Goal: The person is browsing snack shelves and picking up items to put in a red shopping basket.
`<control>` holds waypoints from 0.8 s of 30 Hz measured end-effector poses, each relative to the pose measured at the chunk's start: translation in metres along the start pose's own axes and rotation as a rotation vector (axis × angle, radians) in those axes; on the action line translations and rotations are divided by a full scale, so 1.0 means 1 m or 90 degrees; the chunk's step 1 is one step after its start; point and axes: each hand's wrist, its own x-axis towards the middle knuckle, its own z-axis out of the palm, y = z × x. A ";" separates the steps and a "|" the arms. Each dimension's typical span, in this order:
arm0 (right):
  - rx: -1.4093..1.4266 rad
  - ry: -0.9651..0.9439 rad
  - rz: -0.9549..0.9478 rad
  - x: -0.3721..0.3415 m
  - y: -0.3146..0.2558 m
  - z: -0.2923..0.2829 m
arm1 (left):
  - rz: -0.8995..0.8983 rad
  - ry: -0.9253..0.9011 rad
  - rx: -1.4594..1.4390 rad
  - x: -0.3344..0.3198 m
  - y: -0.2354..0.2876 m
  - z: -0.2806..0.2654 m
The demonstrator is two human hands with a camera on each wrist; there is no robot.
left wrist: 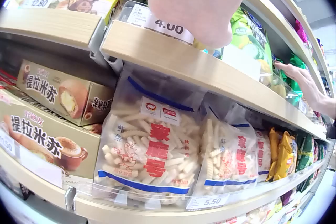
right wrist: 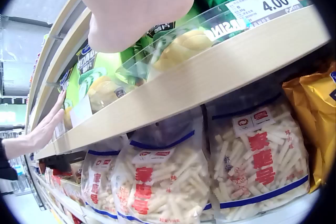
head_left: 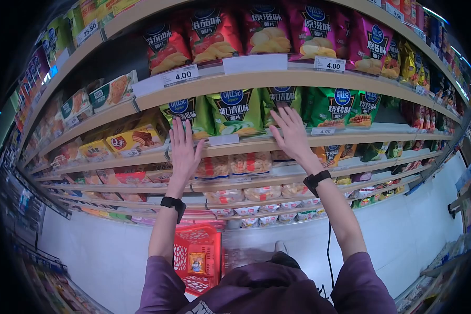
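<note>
Three light-green bags of cucumber-flavoured potato chips stand in a row on the shelf before me. My left hand (head_left: 183, 152), fingers straight and pointing up, overlaps the lower front of the left chip bag (head_left: 201, 119). Over the front of the right chip bag (head_left: 273, 103) lies my right hand (head_left: 293, 136), its fingers extended and a little spread. Between the two hands the middle chip bag (head_left: 235, 115) faces me upright. Neither hand grips anything. In both wrist views the near hand's fingers are hidden behind its own palm and wrist.
Darker green chip bags (head_left: 331, 107) stand on the right, yellow cake boxes (head_left: 136, 137) on the left. A wooden shelf edge with price tags (head_left: 180, 75) runs above. Below are clear bags of white snack sticks (left wrist: 149, 145). A red shopping basket (head_left: 217, 256) holds one small packet.
</note>
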 end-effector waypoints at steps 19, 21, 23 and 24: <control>0.095 -0.486 -0.238 -0.177 -0.041 0.015 | -0.130 -0.193 -0.351 -0.153 0.045 -0.021; 0.244 -0.570 -0.060 -0.244 -0.040 0.021 | -0.155 -0.360 -0.353 -0.199 0.051 -0.021; 0.180 -0.790 -0.159 -0.300 -0.023 0.035 | -0.206 -0.440 -0.348 -0.237 0.064 -0.031; 0.166 -0.819 -0.118 -0.321 -0.023 0.030 | -0.197 -0.533 -0.251 -0.264 0.063 -0.025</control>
